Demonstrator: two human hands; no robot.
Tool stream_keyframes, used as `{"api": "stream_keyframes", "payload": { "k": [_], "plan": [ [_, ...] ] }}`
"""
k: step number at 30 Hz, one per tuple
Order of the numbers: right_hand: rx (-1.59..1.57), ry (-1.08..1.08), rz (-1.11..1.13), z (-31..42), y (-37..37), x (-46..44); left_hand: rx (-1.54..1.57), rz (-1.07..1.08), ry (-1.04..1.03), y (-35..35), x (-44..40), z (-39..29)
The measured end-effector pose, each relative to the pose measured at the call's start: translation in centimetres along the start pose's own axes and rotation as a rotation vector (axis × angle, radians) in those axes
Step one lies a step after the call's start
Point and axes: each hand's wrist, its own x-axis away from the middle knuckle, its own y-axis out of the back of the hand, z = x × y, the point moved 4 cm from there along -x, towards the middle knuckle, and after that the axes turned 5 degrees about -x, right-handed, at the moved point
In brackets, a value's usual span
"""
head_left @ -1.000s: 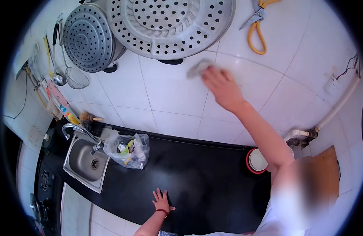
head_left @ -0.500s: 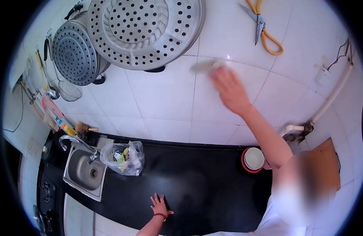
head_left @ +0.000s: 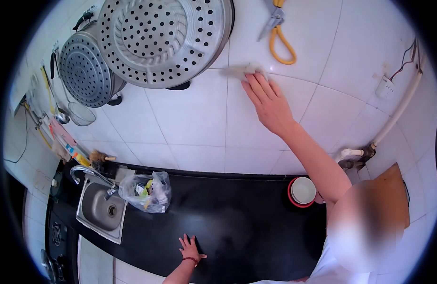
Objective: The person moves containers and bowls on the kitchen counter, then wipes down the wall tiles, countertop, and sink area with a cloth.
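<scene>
My right hand (head_left: 270, 102) is stretched up to the white tiled wall (head_left: 194, 118), its fingers pressed together over a pale, partly blurred cloth (head_left: 251, 70) that lies against the tiles. Just above that cloth hangs a pair of scissors (head_left: 280, 33) with yellow handles. Left of it is a large perforated steamer tray (head_left: 157, 42). My left hand (head_left: 190, 248), with a dark red bracelet at the wrist, rests on the black countertop (head_left: 247, 222), fingers spread and holding nothing.
A sink (head_left: 102, 208) with a faucet (head_left: 93, 170) is at the left, beside a clear plastic bag (head_left: 150, 191) of mixed items. Stacked bowls (head_left: 303, 190) stand at the right, near a pipe (head_left: 398, 111) and a wall socket (head_left: 386, 87). Another perforated pot (head_left: 87, 71) hangs upper left.
My right hand and the cloth have shifted slightly left along the wall. The hanging scissors have swung left. The view has shifted a little; my left hand stays on the countertop.
</scene>
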Motion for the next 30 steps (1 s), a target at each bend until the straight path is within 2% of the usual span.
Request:
{"api": "stream_keyframes", "payload": {
  "k": [3,6,12,15,19,24,27,30],
  "plan": [
    [0.045,-0.067,-0.095,0.3,0.0,-1.6,0.010,-0.003,-0.004,0.0,0.0,0.0],
    [0.023,-0.142,-0.099,0.8,-0.4,-0.5,0.016,-0.010,-0.012,0.3,0.2,0.3],
    [0.029,-0.167,-0.162,-0.1,0.6,-2.4,0.005,-0.034,-0.021,0.3,0.4,0.0],
    [0.046,-0.156,-0.085,0.3,0.4,-1.3,0.002,-0.036,-0.022,0.1,0.2,0.2],
    [0.058,-0.131,-0.129,0.1,0.5,-1.4,0.013,-0.020,-0.015,0.3,0.1,0.0],
    [0.054,-0.133,-0.058,0.2,0.5,-0.9,0.021,-0.013,-0.004,0.4,0.1,-0.1],
    [-0.047,0.007,0.021,-0.4,-1.3,4.3,0.024,-0.004,-0.004,0.9,0.3,-0.2],
    [-0.020,0.060,-0.045,-2.3,-1.3,5.2,0.022,0.011,0.000,0.4,0.2,-0.1]
  ]
}}
